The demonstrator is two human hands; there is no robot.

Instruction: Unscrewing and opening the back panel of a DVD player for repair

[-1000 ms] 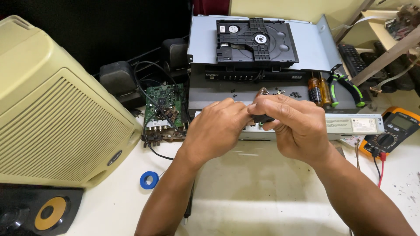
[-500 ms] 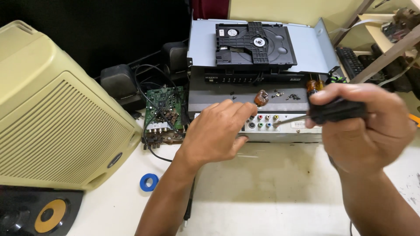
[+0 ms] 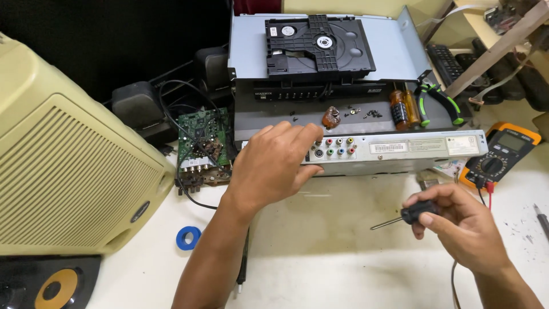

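Gripping a slim black-handled screwdriver (image 3: 407, 216), the right hand (image 3: 463, 229) closes round it; the left hand (image 3: 269, 166), fingers curled, braces the rigid, probably light disc player chassis (image 3: 394, 151) by its rear edge.

Matt grey metal player casing (image 3: 400, 153)

A black-handled screwdriver (image 3: 409, 215) lies nearly level in the right hand (image 3: 460, 226), above the white table, its thin metal shaft pointing left and slightly down. The fingers wrap the short, dark grip. A grey disc player chassis (image 3: 366, 147) sits on the table, its rear panel toward the camera with a row of coloured round sockets. The left hand (image 3: 271, 166) rests on the left end of that panel, fingertips at the upper edge.
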